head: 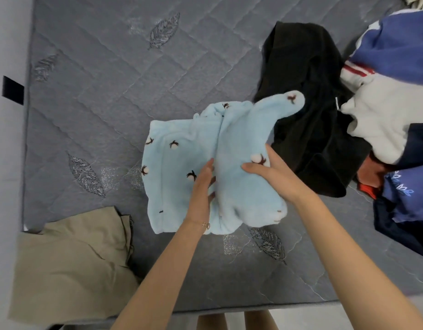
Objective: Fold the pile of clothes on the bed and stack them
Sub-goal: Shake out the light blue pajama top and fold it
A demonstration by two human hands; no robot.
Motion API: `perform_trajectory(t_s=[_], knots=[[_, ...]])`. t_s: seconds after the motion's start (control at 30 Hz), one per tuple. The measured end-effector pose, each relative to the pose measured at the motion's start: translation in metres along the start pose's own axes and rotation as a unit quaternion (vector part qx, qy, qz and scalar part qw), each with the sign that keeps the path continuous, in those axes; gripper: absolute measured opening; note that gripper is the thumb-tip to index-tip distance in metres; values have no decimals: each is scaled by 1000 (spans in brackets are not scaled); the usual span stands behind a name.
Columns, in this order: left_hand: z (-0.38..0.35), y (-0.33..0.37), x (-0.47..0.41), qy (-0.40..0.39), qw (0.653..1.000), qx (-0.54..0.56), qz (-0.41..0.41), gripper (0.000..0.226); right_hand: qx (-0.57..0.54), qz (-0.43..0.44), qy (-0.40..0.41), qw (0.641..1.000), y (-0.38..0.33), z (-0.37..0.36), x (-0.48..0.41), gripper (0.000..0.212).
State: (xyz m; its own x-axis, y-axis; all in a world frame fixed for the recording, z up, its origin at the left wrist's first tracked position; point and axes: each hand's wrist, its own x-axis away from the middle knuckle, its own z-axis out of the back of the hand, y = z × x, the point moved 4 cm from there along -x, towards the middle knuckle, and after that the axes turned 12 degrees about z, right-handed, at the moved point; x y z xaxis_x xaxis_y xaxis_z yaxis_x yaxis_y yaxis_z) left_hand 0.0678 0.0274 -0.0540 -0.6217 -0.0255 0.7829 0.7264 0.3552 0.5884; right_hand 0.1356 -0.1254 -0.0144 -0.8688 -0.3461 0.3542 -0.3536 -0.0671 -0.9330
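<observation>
A grey quilted mattress (110, 91) stitched with leaf shapes fills the view. At its near left corner a loosely folded khaki woven garment (70, 265) lies partly over the edge.

Beyond it, mid-bed, is the pale blue fleece top with small dark-and-white motifs (177, 167), half folded. The left hand (203, 186) lies flat along its centre crease with fingers straight, pinning it down. The right hand (270, 170) grips the right half, thumb on top and fingers wrapped round the outer edge, apparently to fold that side over.

One sleeve (289, 103) sticks out at the far right and rests on the crumpled black garment (305, 115). Farther right sits the unfolded pile of blue, white and red clothes (391, 91).

The fleece is thick and springy, so the fold may bulge or spring open if the flat hand lifts too soon. The loose sleeve may stay poking out unless it is tucked in, or drag the black garment along.
</observation>
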Motion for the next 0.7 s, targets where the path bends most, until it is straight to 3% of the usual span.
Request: perform_trajectory(t_s=[0.1, 0.2, 0.3, 0.4, 0.5, 0.6, 0.7], knots=[[29, 22, 15, 3, 995, 94, -19, 39, 35, 45, -69, 996, -9, -59, -14, 53], [64, 32, 20, -38, 990, 130, 29, 63, 43, 26, -129, 990, 7, -106, -22, 53], [104, 33, 13, 44, 998, 44, 34, 63, 107, -23, -184, 977, 36, -125, -31, 55], [123, 25, 3, 85, 986, -140, -18, 68, 229, 11, -234, 945, 49, -127, -37, 60], [142, 16, -1, 147, 974, -171, -31, 54, 331, 90, -183, 921, 47, -123, -44, 48], [166, 9, -2, 131, 983, -128, -2, 47, 435, 181, -68, 879, 38, -104, -54, 41], [187, 0, -6, 130, 980, -150, 21, 66, 487, 229, -48, 841, 42, -94, -61, 57]])
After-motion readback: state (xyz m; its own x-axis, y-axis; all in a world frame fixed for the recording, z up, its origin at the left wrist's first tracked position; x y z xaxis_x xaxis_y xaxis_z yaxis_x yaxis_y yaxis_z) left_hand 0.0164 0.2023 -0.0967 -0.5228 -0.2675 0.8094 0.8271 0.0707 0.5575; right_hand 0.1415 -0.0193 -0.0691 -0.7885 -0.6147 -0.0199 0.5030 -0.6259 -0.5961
